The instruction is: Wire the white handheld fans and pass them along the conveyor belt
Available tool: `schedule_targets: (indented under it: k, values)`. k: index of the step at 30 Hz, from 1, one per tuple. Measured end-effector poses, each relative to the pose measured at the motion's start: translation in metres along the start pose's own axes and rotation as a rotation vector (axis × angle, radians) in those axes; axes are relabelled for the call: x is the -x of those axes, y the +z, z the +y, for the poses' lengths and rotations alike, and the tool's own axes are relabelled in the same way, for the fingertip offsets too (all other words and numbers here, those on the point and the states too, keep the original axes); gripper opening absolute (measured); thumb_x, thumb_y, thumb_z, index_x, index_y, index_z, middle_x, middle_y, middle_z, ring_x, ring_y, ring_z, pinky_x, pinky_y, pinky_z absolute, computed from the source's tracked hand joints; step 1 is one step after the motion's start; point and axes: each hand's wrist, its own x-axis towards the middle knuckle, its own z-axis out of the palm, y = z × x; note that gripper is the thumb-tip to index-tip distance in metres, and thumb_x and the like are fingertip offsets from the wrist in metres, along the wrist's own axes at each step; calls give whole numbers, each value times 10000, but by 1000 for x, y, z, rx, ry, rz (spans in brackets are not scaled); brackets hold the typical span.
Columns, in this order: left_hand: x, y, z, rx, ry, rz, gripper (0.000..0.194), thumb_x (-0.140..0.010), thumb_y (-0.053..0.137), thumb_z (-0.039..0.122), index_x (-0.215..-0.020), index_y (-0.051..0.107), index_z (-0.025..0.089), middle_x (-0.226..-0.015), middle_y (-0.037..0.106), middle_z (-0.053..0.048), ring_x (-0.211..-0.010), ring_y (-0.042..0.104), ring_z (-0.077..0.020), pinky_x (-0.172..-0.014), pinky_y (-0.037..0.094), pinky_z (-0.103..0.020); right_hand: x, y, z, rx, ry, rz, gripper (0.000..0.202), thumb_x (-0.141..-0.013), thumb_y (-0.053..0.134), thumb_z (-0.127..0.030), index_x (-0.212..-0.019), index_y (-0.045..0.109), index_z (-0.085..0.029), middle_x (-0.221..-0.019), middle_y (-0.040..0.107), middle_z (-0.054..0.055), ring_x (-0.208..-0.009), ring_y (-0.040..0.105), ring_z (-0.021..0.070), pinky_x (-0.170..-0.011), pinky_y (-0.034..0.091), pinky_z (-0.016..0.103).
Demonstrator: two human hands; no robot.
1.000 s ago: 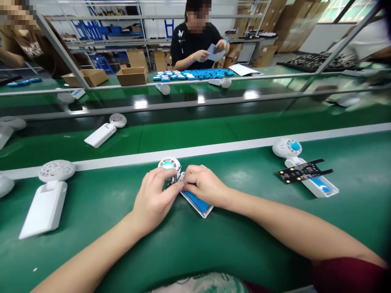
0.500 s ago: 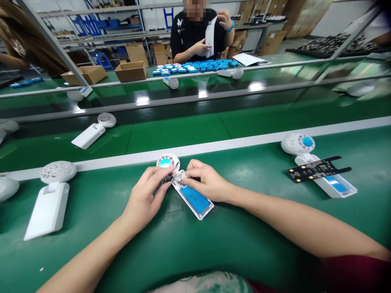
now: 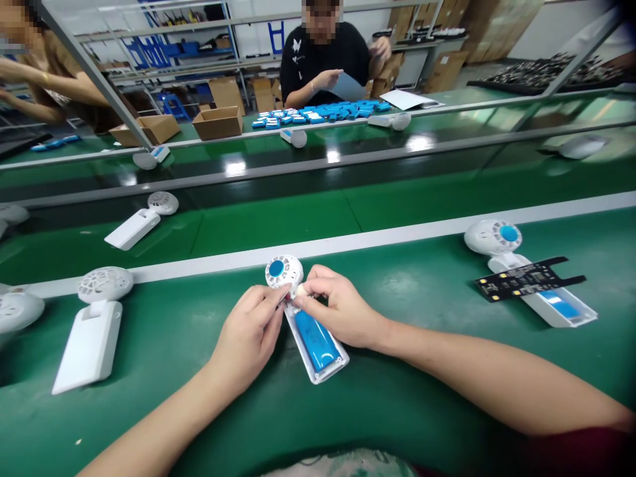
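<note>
A white handheld fan (image 3: 293, 265) lies in front of me on the green work surface, its handle opened toward me. A blue battery (image 3: 317, 341) sits inside the handle, and a blue disc marks the centre of the fan's round head. At the neck between head and handle, my left hand (image 3: 251, 324) is closed in a pinch; what its fingertips hold is mostly hidden. Just to the right, my right hand (image 3: 342, 308) pinches a small pale piece close to the left fingertips. I cannot make out that piece's kind. Small wires seem to show between the fingers.
To the right lies another open fan (image 3: 494, 236) with a black circuit board (image 3: 530, 281) across its handle. A closed fan (image 3: 89, 341) rests at left. Beyond the white strip (image 3: 387, 232) are more fans, several blue batteries (image 3: 322, 114), cardboard boxes (image 3: 217, 123) and two people.
The fan between my hands has turned, its handle end now pointing more toward me. Both hands stay pinched at its neck. The person opposite has lowered the white sheet.
</note>
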Motion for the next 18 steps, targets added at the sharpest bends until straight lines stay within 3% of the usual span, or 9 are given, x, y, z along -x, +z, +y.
schedule_targets:
  k: [15, 18]
  values:
    - [1, 4, 10, -152, -2, -66, 287, -848, 405, 145, -1126, 469, 116, -818, 520, -64, -753, 503, -154, -671, 475, -274, 10, 2, -4, 46, 0, 36, 226, -813, 467, -147, -589, 495, -137, -686, 406, -5, -650, 425, 86, -607, 358, 214]
    - [7, 7, 15, -272, 68, -36, 303, -837, 411, 122, -1134, 453, 85, -773, 512, -66, -700, 488, -156, -622, 475, -273, 12, 2, -5, 80, -23, 23, 247, -817, 456, -156, -570, 455, -141, -679, 408, -2, -651, 414, 94, -609, 351, 228]
